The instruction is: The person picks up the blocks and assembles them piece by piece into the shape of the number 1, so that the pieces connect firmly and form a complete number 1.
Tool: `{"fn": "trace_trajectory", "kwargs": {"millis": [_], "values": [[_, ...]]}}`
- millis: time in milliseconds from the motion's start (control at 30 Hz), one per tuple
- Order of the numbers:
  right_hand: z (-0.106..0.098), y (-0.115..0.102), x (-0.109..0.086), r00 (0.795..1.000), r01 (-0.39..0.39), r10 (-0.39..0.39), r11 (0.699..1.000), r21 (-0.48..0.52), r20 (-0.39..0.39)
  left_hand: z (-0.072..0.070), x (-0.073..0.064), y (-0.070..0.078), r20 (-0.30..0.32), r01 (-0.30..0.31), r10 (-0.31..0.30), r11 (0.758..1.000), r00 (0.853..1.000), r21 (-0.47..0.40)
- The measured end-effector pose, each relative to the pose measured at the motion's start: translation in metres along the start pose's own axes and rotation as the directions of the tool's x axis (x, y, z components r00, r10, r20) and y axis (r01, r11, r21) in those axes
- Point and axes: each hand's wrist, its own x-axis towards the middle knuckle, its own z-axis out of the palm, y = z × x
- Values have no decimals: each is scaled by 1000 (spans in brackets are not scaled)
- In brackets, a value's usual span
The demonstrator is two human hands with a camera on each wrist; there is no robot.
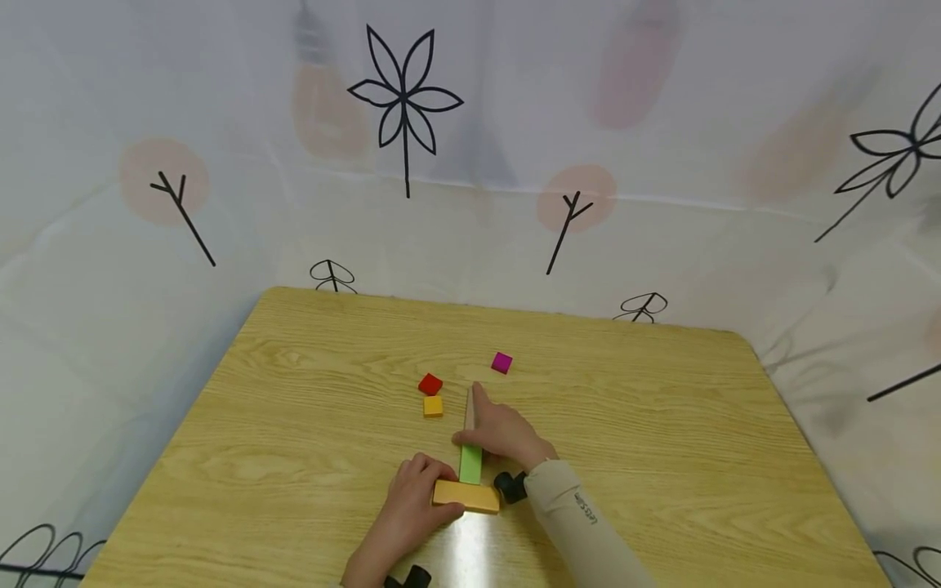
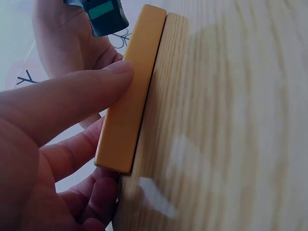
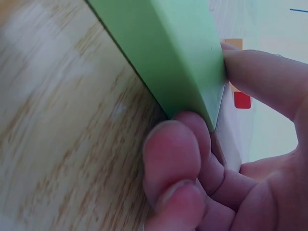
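My left hand holds a yellow-orange rectangular block, thumb on its near face and fingers behind. In the left wrist view this long block lies along the wooden tabletop. A light green block meets its far side and points away from me. In line beyond the green block lies a pale brown wooden block, partly covered by fingers. My right hand grips the green block near the joint, thumb on its left. The right index finger reaches along the brown block.
Beyond the hands, a red block lies close to a small yellow block. A magenta block sits farther back on the wooden table. A patterned white cloth hangs around the table's back and sides.
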Motion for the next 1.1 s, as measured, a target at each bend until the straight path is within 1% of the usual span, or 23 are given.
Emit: {"fn": "trace_trajectory", "kwargs": {"millis": [133,200,333,567,633,767,933,1100], "values": [[0,3,0,1000,0,0,999,33,4,0,0,0,1,-1,1,1000,1000,2],[-1,5,-1,1000,-10,9,997,77,10,0,0,-1,1,-2,2,1000,1000,0],[-3,10,-2,999,-21,15,982,186,33,1,0,-1,-5,-3,3,1000,1000,-7],[-4,24,1,997,32,-53,943,331,55,1,0,-1,-10,-3,3,1000,1000,5],[-3,27,2,996,45,-70,933,358,59,1,0,-1,-11,-1,1,1000,1000,5],[-4,28,3,995,44,-75,923,382,64,1,0,0,-9,4,-4,1000,1000,2],[-5,27,2,995,40,-72,920,389,67,0,1,0,-5,9,-9,1000,1000,-3],[-4,27,2,995,38,-73,914,403,72,1,1,0,-3,8,-8,1000,1000,15]]}}
